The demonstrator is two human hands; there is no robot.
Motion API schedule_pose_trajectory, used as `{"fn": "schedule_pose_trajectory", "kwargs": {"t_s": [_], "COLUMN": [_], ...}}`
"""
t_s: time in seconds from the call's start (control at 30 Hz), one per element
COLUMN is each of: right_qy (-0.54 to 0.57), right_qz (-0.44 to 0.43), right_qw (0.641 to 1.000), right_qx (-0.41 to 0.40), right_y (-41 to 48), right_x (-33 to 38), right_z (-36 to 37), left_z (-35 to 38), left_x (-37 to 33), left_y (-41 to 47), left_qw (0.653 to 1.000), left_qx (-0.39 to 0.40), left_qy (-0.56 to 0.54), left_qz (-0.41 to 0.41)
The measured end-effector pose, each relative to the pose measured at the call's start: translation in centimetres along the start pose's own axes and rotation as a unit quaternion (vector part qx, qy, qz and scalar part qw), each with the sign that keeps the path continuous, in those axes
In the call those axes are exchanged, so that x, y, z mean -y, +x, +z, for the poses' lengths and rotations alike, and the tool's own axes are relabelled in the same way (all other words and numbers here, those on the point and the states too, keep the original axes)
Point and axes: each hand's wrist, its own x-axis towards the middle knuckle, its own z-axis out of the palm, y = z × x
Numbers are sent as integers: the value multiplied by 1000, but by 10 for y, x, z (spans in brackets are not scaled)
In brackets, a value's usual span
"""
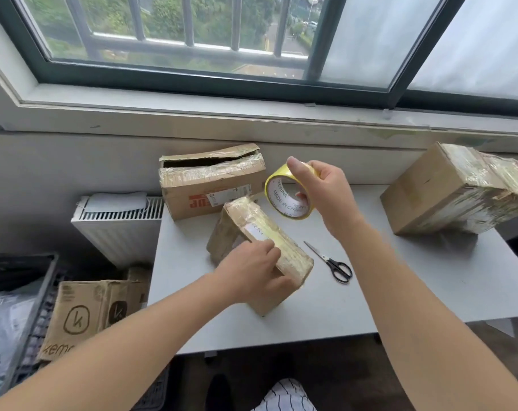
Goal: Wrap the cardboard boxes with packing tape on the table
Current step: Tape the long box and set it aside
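Gripping the yellow tape roll (281, 200) up in the air, that's the right hand (323, 188); left hand (252, 274) clasps the small taped box (281, 241) on the grey worktop (400, 286), black-handled scissors (332, 264) just beside.

The small box (252, 221) sits tilted on the grey table (400, 292), glossy with tape, a white label on top; behind it, an open-topped box (210, 188) with red print; far right, a large, heavily taped box (453, 191); the yellow tape roll (278, 200) is raised between them.
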Motion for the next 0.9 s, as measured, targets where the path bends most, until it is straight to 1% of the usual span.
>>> {"fn": "schedule_pose_trajectory", "kwargs": {"t_s": [0.03,0.07,0.1,0.17,0.23,0.27,0.33,0.4,0.47,0.53,0.63,0.67,0.73,0.8,0.87,0.9], "right_qy": [-2,-5,-14,-44,-94,-127,-204,-283,-365,-443,-529,-566,-627,-664,-690,-695], "right_qz": [-1,1,4,11,8,-1,-7,6,10,16,18,12,6,5,6,3], "right_qw": [1000,1000,999,997,992,987,972,950,919,881,830,804,752,712,678,669], "right_qx": [9,20,33,61,86,98,118,134,148,166,177,180,200,228,252,264], "right_y": [3,7,9,11,12,13,15,18,22,26,32,34,35,36,34,33], "right_x": [1,2,3,2,1,2,7,12,16,17,16,15,11,8,9,9], "right_z": [-4,-8,-10,-9,-7,-8,-10,-15,-17,-16,-12,-10,-4,0,3,5], "left_z": [1,4,9,18,27,33,46,57,58,52,41,40,41,46,52,55], "left_x": [11,23,35,52,57,58,51,32,10,-6,-18,-20,-23,-22,-18,-15], "left_y": [1,1,2,2,1,-1,-5,-4,9,26,41,43,40,30,15,8], "left_qw": [997,991,984,977,978,980,984,984,981,978,977,977,976,972,972,972], "left_qx": [-25,-56,-83,-89,-61,-63,-96,-135,-157,-171,-163,-164,-176,-204,-222,-225], "left_qy": [35,64,84,110,114,111,106,109,113,112,116,117,114,111,78,62], "left_qz": [62,107,133,161,162,152,105,40,-9,-41,-67,-68,-60,-38,-1,19]}}
